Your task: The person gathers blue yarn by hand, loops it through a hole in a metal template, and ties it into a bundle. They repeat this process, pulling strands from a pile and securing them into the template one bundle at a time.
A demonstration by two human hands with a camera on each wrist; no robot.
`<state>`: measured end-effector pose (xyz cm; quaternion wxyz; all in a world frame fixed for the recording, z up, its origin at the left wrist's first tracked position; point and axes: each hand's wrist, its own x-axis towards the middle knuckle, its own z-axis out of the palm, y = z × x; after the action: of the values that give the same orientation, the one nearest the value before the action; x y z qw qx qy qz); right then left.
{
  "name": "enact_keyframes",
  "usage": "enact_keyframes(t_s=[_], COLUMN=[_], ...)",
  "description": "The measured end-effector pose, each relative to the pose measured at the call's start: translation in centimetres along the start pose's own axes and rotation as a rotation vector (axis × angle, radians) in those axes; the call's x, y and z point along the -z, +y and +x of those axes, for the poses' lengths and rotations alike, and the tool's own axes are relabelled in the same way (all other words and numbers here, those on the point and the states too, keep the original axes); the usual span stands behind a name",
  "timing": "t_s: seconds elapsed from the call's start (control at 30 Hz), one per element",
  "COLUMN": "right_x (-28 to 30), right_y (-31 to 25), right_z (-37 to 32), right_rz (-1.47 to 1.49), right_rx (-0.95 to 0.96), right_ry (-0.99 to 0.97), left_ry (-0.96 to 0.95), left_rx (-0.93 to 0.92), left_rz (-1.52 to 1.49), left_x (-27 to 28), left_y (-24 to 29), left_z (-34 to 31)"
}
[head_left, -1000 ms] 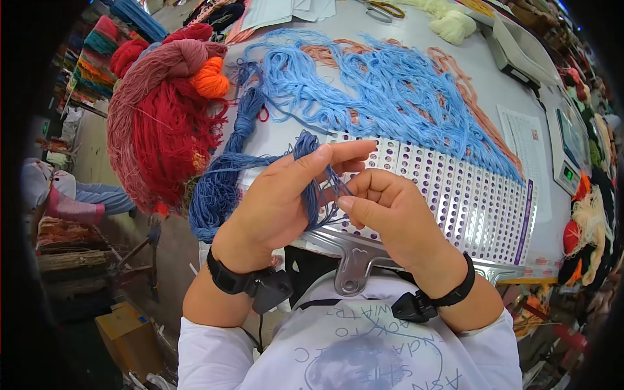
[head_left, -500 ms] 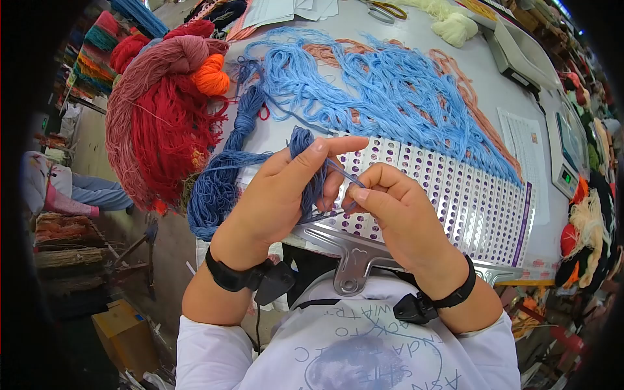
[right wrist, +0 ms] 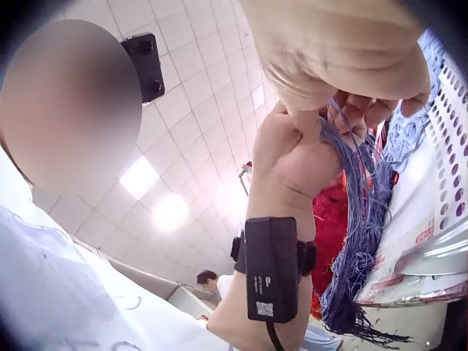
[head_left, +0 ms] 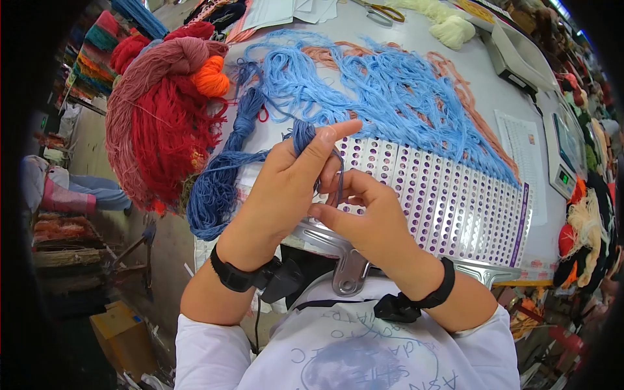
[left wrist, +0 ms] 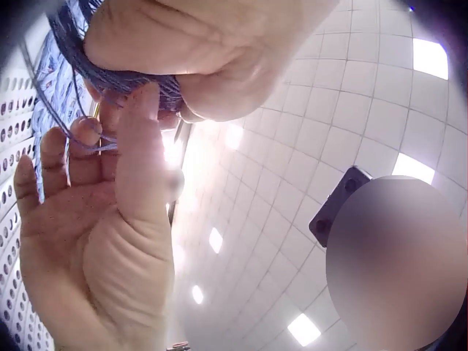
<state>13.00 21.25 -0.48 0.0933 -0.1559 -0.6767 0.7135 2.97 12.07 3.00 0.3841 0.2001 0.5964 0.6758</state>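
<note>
The left hand (head_left: 278, 185) grips dark-blue yarn (head_left: 303, 137); whether the right hand (head_left: 369, 213) pinches the strand (head_left: 341, 164) cannot be told. Slack toward the skein (head_left: 211, 195) at nine o'clock may cause tangling.

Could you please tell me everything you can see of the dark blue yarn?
The dark blue yarn looks soft, with many fine strands. Its skein lies at the edge of the table beside the red yarn, gathered narrow farther off, loosely bunched nearer. The left hand grips a bundle of it; strands touch the right hand.
</note>
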Motion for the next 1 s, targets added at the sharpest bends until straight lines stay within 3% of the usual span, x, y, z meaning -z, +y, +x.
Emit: enact_keyframes(t_s=[0.3, 0.37, 0.47, 0.5, 0.57, 0.6, 0.63, 0.67, 0.7, 0.73, 0.77, 0.8, 0.83, 0.9, 1.0], right_x=[-0.2, 0.0, 1.2, 1.9, 4.1, 5.3, 6.3, 7.8, 9.7, 11.8, 14.3, 17.8, 20.2, 27.0, 39.0], right_y=[1.1, 0.6, -0.6, -0.8, -0.3, -0.1, -0.3, -0.9, -1.7, -2.4, -2.8, -2.4, -2.8, -2.0, -1.4], right_z=[0.1, -0.4, -0.7, -0.7, -0.6, -0.8, -1.1, -1.4, -2.0, -3.1, -3.9, -4.6, -5.8, -8.5, -13.9], right_rz=[-0.008, 0.112, 0.391, 0.553, 0.706, 0.861, 0.904, 0.981, 1.057, 1.071, 1.248, 1.251, 1.111, 0.981, 0.893], right_rx=[0.133, 0.060, -0.081, -0.154, -0.155, -0.157, 0.006, 0.058, 0.112, 0.154, 0.189, 0.297, 0.338, 0.356, 0.198], right_ry=[0.083, 0.028, -0.122, -0.217, -0.310, -0.400, -0.386, -0.339, -0.289, -0.073, 0.041, -0.129, -0.101, 0.211, 0.481], left_ry=[0.071, 0.095, -0.011, -0.170, -0.428, -0.548, -0.670, -0.584, -0.564, -0.354, -0.343, -0.257, -0.169, -0.057, 0.160], left_rx=[-0.051, -0.028, 0.071, 0.178, 0.319, 0.260, 0.200, 0.185, 0.039, -0.192, -0.246, -0.271, -0.296, -0.311, -0.374], left_rz=[-0.090, -0.146, -0.122, -0.214, -0.374, -0.351, -0.328, -0.423, -0.615, -0.634, -0.705, -0.790, -0.873, -0.936, -0.930], left_x=[0.1, 0.0, 1.7, 2.5, 4.2, 5.5, 7.1, 9.1, 11.2, 13.3, 15.6, 18.0, 20.8, 27.6, 37.9], left_y=[-0.6, -0.2, 0.5, 0.5, 0.4, 0.5, 0.8, 1.0, 0.8, 1.1, 2.4, 3.3, 4.0, 4.9, 5.8], left_z=[0.6, 0.5, 0.3, 0.3, -0.2, -0.7, -1.2, -1.9, -2.3, -3.3, -4.1, -5.2, -6.4, -9.3, -13.9])
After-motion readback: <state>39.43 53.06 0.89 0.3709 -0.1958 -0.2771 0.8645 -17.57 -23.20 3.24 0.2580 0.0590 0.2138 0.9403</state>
